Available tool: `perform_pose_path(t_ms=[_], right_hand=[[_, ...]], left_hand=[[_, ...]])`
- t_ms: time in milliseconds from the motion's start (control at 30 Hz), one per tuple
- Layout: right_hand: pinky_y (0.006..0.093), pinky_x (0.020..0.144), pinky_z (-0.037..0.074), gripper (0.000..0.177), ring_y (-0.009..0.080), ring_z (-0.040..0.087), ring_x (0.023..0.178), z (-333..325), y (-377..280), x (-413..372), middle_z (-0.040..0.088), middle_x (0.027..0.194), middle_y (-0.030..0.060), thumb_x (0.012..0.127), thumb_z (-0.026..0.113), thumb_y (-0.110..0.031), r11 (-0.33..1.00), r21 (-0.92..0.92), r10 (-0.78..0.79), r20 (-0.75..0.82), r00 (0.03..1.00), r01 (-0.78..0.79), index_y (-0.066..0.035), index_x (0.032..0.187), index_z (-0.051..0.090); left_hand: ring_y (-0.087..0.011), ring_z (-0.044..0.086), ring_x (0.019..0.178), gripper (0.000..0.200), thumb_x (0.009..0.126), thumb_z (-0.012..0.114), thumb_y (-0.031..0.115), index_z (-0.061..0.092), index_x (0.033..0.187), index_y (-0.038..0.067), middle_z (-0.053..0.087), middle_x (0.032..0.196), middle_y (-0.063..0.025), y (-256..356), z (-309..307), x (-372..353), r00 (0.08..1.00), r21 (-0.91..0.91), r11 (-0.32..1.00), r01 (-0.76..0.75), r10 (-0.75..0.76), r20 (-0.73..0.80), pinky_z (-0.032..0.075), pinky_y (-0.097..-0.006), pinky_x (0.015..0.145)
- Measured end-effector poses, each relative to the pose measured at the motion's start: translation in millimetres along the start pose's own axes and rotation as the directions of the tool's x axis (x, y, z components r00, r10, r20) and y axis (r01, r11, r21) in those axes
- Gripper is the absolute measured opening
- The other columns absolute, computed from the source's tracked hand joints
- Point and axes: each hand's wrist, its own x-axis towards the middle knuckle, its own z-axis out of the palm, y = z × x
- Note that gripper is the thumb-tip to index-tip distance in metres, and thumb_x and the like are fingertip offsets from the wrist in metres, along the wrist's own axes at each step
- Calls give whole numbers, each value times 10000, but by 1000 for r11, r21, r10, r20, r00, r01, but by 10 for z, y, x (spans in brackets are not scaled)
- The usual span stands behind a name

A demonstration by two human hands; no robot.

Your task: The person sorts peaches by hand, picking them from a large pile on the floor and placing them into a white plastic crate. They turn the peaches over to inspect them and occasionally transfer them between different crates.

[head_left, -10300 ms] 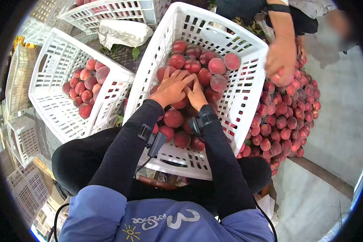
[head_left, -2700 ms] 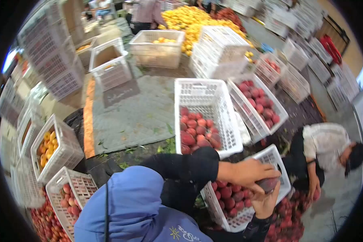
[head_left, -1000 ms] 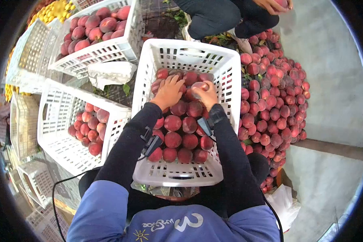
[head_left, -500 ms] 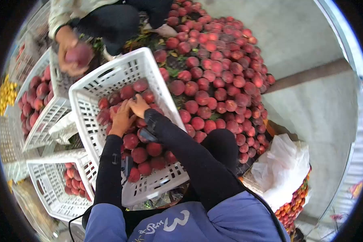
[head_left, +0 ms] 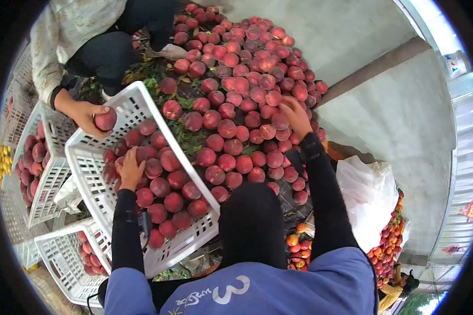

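Red peaches [head_left: 174, 179] fill much of a white slatted plastic crate [head_left: 189, 247] in front of me. My left hand [head_left: 130, 170] lies on the peaches at the crate's left side, its fingers stretched over them. To the right, my right hand [head_left: 298, 119] is at the edge of a large heap of peaches [head_left: 236, 100] on the ground. Its fingers are extended and touch peaches there; none appears lifted from the heap. Part of each palm is hidden from above.
Across the crate a co-worker's hand [head_left: 86, 116] holds a peach [head_left: 105, 119]. More white crates [head_left: 63, 262] with peaches stand at the left. A grey wall [head_left: 394, 115] bounds the heap. At the right are a clear plastic bag [head_left: 365, 197] and smaller orange-red fruit [head_left: 386, 252].
My right hand has left the crate and moved right to the heap. My left hand stays in the crate. The view has shifted, and the co-worker's hand still holds a peach.
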Motion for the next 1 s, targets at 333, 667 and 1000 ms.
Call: perform_pose_path(t_ms=[333,667,1000], right_hand=[[458,1065,352,906,379,403,1286,204,1726,-45,382,1417,228,704,754,-433,708,-629,49,-407,912,-320,-21,1396,339],[353,988,424,645,260,511,1172,364,1023,257,496,1291,159,777,710,-285,968,-119,193,-210,959,-221,12,1296,468],[338,956,431,671,221,564,1087,2650,-1801,27,566,1177,138,726,792,-262,935,47,-259,769,585,351,-24,1262,465]], left_hand=[[-259,374,1347,681,843,625,324,336,1428,129,406,1444,-95,-34,47,-32,999,142,989,38,-42,25,120,-595,1111],[-245,462,1257,501,843,606,339,504,1292,141,539,1285,-96,-111,195,-99,997,206,976,-64,72,-32,142,-640,1074],[-283,525,1183,618,828,634,338,394,1368,158,473,1325,-118,122,15,-160,983,42,999,19,-11,-183,153,-621,1069]])
